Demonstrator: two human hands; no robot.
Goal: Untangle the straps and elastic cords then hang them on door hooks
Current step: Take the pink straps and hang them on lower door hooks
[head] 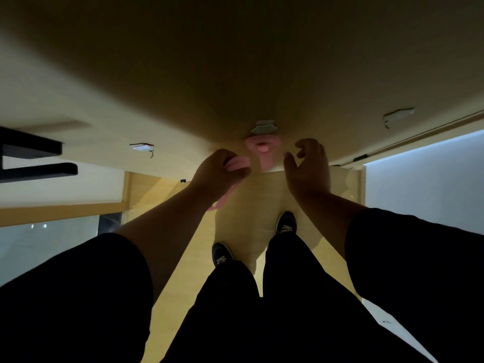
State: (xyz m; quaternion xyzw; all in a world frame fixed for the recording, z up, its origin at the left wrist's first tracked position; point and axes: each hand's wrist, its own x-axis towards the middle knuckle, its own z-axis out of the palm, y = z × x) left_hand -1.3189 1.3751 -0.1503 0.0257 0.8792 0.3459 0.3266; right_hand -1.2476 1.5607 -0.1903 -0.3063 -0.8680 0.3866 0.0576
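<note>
A pink elastic band hangs looped over a pale hook stuck on the tan door in front of me. My left hand grips more pink band, and a length of it trails down below my wrist. My right hand is raised just right of the hooked band, fingers loosely curled, holding nothing. The view is dim and blurred.
Two more stick-on hooks sit on the door, one at left and one at right. A dark door handle juts in from the left edge. My feet stand on a yellow wooden floor below.
</note>
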